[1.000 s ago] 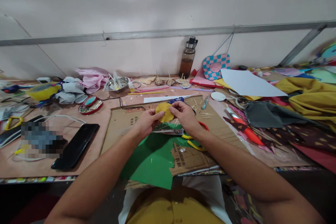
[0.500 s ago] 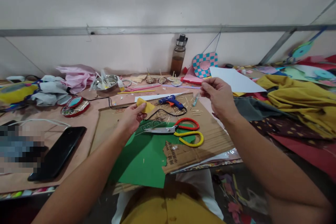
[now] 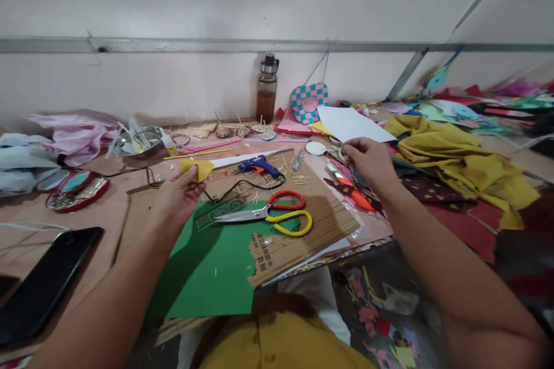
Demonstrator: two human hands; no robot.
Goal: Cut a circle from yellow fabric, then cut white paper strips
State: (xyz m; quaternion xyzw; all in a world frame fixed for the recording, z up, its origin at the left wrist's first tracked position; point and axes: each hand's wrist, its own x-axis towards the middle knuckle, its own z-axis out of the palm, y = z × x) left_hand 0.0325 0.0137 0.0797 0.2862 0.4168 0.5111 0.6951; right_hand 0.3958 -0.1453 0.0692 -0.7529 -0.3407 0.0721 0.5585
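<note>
My left hand [image 3: 184, 187] pinches a small yellow paper piece [image 3: 198, 170] above the left part of the cardboard sheet [image 3: 333, 216]. To the right, my right hand [image 3: 367, 160] has its fingers pressed together beside a white paper [image 3: 352, 124]; what they hold, if anything, is too small to name. Scissors with red and yellow handles [image 3: 259, 214] lie over green paper [image 3: 203, 271] and a clear green ruler [image 3: 216, 214]. Behind them rests a blue glue gun [image 3: 259, 165], with thin wooden sticks [image 3: 298, 177] scattered to its right.
A bottle [image 3: 266, 92] stands by the wall, near a checkered heart-shaped piece [image 3: 310, 104]. At left are a metal bowl [image 3: 138, 143], a red case [image 3: 78, 191] and a black phone [image 3: 47, 282]. Yellow cloth [image 3: 450, 155] lies at right.
The view has turned right, so the table items appear further left. My right hand has moved rightward over the table towards the items beside the cardboard. My left hand still holds the yellow paper.
</note>
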